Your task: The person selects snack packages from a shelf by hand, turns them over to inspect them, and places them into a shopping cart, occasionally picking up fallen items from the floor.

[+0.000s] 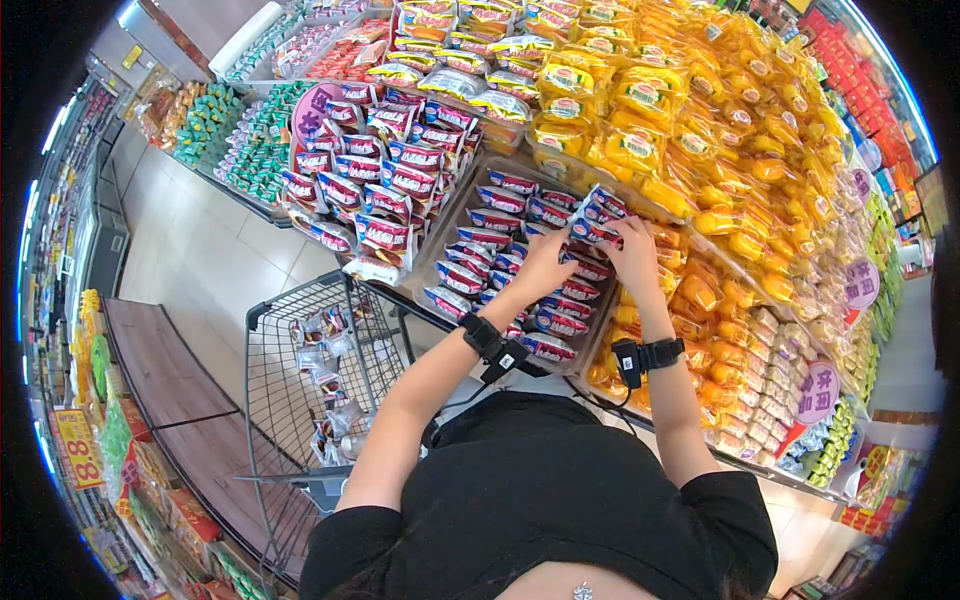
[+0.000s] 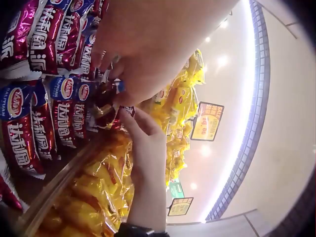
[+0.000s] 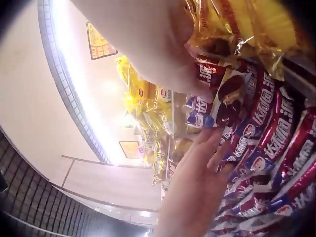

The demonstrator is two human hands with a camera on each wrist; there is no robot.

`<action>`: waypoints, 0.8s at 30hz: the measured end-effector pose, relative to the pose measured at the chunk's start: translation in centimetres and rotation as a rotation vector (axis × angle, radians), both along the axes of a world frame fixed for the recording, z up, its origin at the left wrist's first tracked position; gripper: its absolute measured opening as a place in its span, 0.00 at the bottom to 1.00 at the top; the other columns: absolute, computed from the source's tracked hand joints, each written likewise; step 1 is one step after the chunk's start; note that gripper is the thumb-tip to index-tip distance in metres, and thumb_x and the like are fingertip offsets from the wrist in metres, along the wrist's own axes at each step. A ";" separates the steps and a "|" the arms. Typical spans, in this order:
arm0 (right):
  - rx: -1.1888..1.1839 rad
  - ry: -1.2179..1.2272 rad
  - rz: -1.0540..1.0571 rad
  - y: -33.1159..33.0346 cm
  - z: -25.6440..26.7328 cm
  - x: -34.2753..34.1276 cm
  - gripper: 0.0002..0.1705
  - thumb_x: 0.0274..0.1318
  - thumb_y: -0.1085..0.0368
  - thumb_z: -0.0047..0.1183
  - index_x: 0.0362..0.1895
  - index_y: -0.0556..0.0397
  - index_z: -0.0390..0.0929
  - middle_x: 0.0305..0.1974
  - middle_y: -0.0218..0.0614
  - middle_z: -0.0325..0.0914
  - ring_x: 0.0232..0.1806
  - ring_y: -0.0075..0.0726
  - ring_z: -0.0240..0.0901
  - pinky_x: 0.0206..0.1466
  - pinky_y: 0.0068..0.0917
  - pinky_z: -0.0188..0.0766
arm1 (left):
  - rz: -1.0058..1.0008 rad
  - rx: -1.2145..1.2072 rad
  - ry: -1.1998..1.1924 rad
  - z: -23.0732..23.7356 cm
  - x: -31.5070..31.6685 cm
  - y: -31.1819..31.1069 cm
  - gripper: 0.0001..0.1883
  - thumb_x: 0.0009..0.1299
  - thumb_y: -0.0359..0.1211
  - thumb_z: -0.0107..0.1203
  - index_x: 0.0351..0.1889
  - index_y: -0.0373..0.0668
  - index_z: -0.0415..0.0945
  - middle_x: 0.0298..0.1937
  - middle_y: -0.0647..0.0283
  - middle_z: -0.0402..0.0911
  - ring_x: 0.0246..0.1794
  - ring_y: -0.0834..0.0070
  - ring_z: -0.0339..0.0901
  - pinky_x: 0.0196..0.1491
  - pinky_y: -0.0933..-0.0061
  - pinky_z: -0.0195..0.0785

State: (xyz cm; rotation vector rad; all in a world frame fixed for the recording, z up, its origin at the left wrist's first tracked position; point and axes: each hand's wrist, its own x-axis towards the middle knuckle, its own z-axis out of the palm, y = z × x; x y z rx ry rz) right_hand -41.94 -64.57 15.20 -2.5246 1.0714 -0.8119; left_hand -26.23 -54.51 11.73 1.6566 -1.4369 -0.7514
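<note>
At the far end of a tray (image 1: 420,290) of red-and-blue wrapped snacks, both hands meet around a few packets (image 1: 600,212). The left hand (image 1: 545,268) grips their left side, and the right hand (image 1: 634,258) pinches the right side. In the left wrist view, thumb and finger of the right hand (image 2: 147,148) close on a red wrapper, beside the nearer left hand (image 2: 133,74). A packet showing dark round cakes (image 3: 229,101) lies between the right hand (image 3: 173,54) and the left hand (image 3: 195,173) in the right wrist view.
Yellow packaged cakes (image 1: 640,95) are heaped behind and to the right of the tray. More red packets (image 1: 385,180) are piled at its left. A wire shopping cart (image 1: 262,400) with several packets inside stands at the person's left, near a wooden-topped bench (image 1: 165,360).
</note>
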 end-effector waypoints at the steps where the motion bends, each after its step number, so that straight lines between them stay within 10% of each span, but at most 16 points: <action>1: -0.035 0.007 -0.010 0.1 0.0 0.1 0.18 0.36 0.68 0.64 0.37 0.53 0.75 0.38 0.42 0.74 0.44 0.52 0.67 0.48 0.40 0.66 | 0.001 0.008 0.024 -0.2 -0.1 0.1 0.36 0.60 0.33 0.58 0.66 0.38 0.55 0.57 0.46 0.69 0.58 0.51 0.61 0.63 0.58 0.52; 11: 0.035 0.043 -0.088 0.1 -0.3 0.3 0.14 0.36 0.70 0.63 0.29 0.56 0.72 0.33 0.41 0.73 0.42 0.52 0.67 0.45 0.41 0.65 | -0.107 0.066 0.094 0.2 -0.6 0.2 0.41 0.63 0.30 0.52 0.72 0.47 0.41 0.62 0.45 0.65 0.56 0.51 0.59 0.62 0.58 0.50; 24: -0.101 0.107 -0.068 0.6 1.2 0.3 0.15 0.40 0.70 0.61 0.36 0.54 0.75 0.39 0.40 0.73 0.45 0.50 0.66 0.50 0.39 0.65 | 0.024 -0.165 0.158 -1.3 -0.3 0.0 0.35 0.62 0.27 0.50 0.68 0.43 0.51 0.56 0.47 0.69 0.50 0.55 0.65 0.58 0.60 0.57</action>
